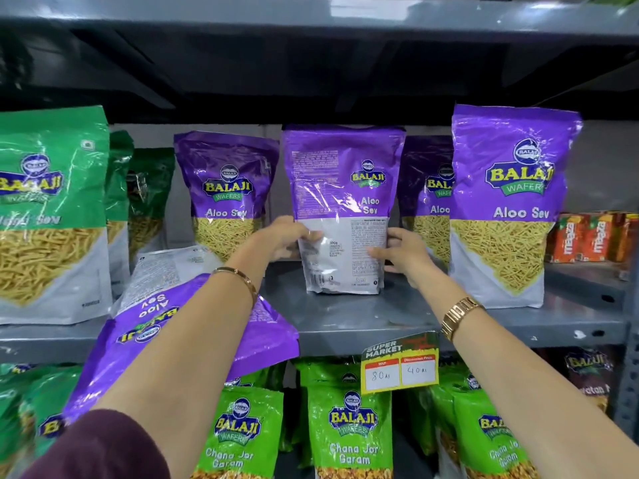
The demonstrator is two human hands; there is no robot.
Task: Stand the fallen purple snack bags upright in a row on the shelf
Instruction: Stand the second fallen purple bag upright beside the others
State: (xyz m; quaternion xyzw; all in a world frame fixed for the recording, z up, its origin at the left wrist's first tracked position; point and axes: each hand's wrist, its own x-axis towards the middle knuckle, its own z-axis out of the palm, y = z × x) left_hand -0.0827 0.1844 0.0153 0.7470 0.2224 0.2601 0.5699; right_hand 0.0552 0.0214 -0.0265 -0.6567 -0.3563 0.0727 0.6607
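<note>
Both hands grip one purple Aloo Sev bag (342, 188) that stands upright on the grey shelf (363, 316), back side facing me. My left hand (288, 238) holds its left edge and my right hand (403, 252) its right edge. Upright purple bags stand at the back left (226, 188), behind at the right (427, 198), and front right (508, 202). Another purple bag (166, 326) lies fallen upside down over the shelf's front edge, under my left forearm.
Green Balaji bags (48, 209) stand at the left of the same shelf. Orange Maaza cartons (587, 238) sit at the far right. A yellow price tag (399, 366) hangs from the shelf edge. Green Chana Jor Garam bags (349, 430) fill the shelf below.
</note>
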